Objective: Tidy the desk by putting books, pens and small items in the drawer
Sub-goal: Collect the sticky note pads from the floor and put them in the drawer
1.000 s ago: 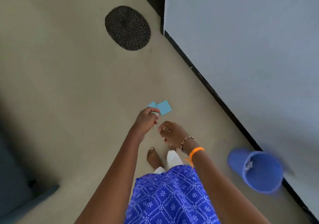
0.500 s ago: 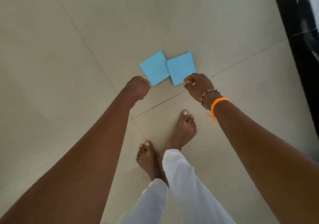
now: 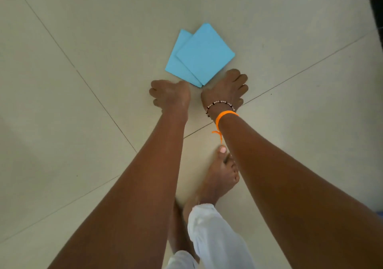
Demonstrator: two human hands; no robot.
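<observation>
You are dealing with two thin blue paper squares [image 3: 199, 57], light and floppy, so take them by their near corners. They overlap just beyond both hands, over the tiled floor [image 3: 62, 123]. Your left hand [image 3: 170, 94] and right hand [image 3: 224, 90] are curled at those corners, apparently pinching them, though the fingertips are hidden.

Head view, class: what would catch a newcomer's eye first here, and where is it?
Two overlapping blue paper squares lie on the pale tiled floor, upper middle. Just below them, the left hand and right hand reach down to their near corners. An orange wristband and a beaded bracelet mark the right wrist.
</observation>
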